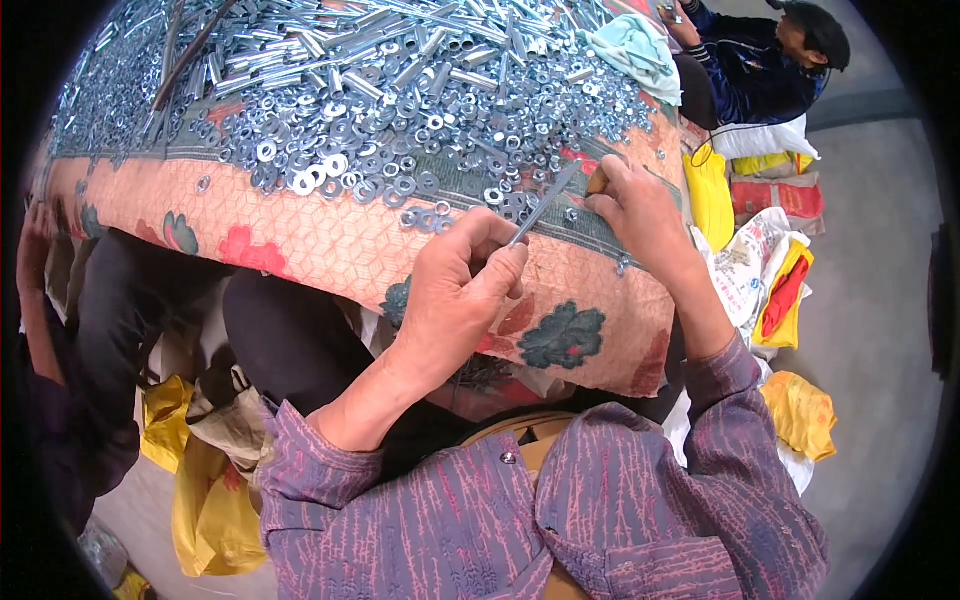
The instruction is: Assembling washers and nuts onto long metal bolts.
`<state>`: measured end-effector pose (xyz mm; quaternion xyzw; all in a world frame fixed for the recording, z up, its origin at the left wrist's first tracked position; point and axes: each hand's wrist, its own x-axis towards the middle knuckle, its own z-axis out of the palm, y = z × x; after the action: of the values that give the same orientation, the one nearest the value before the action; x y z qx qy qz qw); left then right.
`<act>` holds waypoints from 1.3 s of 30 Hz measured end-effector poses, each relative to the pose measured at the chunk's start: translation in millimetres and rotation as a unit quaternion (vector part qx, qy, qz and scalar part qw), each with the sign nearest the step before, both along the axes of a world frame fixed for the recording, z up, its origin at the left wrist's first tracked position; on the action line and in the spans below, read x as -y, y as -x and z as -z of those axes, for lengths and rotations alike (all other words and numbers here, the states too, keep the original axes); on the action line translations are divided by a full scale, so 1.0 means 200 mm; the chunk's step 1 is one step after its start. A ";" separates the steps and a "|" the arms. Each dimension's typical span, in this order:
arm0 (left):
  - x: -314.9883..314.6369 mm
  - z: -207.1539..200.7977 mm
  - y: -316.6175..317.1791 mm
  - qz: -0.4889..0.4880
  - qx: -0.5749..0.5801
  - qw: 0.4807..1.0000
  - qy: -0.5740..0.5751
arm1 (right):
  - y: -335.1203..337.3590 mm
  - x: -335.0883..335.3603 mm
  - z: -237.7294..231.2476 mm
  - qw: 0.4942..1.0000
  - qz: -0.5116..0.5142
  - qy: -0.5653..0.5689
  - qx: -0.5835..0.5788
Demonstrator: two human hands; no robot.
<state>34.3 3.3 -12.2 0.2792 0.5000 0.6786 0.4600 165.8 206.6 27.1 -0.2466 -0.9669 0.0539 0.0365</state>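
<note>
Our left hand (462,275) pinches the near end of a thin metal rod (545,203); right hand (632,205) closed at its far end. Best kept level over the floral cloth (330,240), just below the washer heap (380,110).

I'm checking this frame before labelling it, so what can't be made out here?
- Head view: the lower end of the thin metal rod is hidden inside the left hand.
- The brownish thing at the right hand is mostly covered by its fingers; its kind is unclear.
- The washers at the pile's far side are too small and bent by the fisheye rim to tell apart.
- The person's lap is hidden under the floral cloth.
</note>
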 end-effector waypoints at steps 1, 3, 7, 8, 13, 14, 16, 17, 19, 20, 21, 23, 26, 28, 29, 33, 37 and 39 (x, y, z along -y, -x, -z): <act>0.00 0.00 0.00 0.015 -0.006 1.000 0.006 | 0.00 0.00 0.00 1.000 0.015 0.011 -0.002; 0.01 0.01 -0.01 0.015 -0.002 1.000 0.003 | -0.02 0.01 0.03 1.000 0.018 0.001 -0.005; 0.00 0.00 -0.03 -0.015 -0.013 1.000 0.001 | -0.01 0.06 0.03 0.999 0.035 -0.016 -0.009; 0.00 0.00 -0.02 -0.015 -0.014 1.000 0.000 | -0.01 0.05 0.03 0.999 0.035 -0.017 -0.010; -0.01 0.05 -0.04 -0.012 -0.051 0.998 -0.023 | -0.04 0.01 -0.09 0.857 0.068 0.465 -0.211; 0.00 0.03 -0.04 -0.007 -0.051 0.998 -0.022 | -0.04 0.00 -0.10 0.794 0.030 0.550 -0.258; 0.01 -0.02 -0.02 0.058 -0.068 0.996 0.021 | -0.03 0.04 -0.08 0.743 0.035 0.600 -0.294; 0.01 -0.01 -0.02 0.058 -0.067 0.996 0.023 | -0.02 0.06 -0.08 0.690 0.032 0.646 -0.324; 0.01 0.01 -0.03 0.039 -0.069 0.997 -0.001 | -0.02 0.07 -0.08 0.656 0.037 0.674 -0.338; 0.01 0.02 -0.03 0.039 -0.068 0.997 -0.001 | -0.03 0.07 -0.08 0.622 0.043 0.698 -0.352; 0.01 0.02 -0.03 0.032 -0.090 0.995 -0.010 | -0.03 0.07 -0.08 0.622 0.044 0.698 -0.352; 0.00 0.02 -0.03 0.024 -0.113 0.993 -0.019 | -0.02 0.06 -0.06 0.680 0.064 0.636 -0.358; 0.01 -0.01 -0.03 0.031 -0.064 0.997 0.001 | -0.02 0.12 -0.07 0.696 0.046 0.625 -0.351; 0.01 -0.01 -0.02 0.033 -0.042 0.999 -0.010 | -0.02 0.18 -0.09 0.753 0.050 0.555 -0.350; 0.01 -0.02 -0.02 0.033 -0.042 0.998 -0.010 | -0.02 0.21 -0.09 0.804 0.054 0.479 -0.347; 0.01 -0.01 -0.01 0.098 0.127 0.987 0.007 | -0.01 0.31 -0.06 0.842 0.001 0.322 -0.432; 0.01 0.01 -0.02 0.163 0.320 0.933 -0.008 | -0.01 0.33 -0.08 0.843 -0.012 0.305 -0.443; 0.01 0.02 -0.03 0.171 0.355 0.919 -0.008 | 0.00 0.35 -0.09 0.824 0.022 0.346 -0.448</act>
<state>40.1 0.5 -16.9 0.1050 0.2433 0.6484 0.7137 166.6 137.6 44.2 -0.2130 -0.7566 0.4885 0.3790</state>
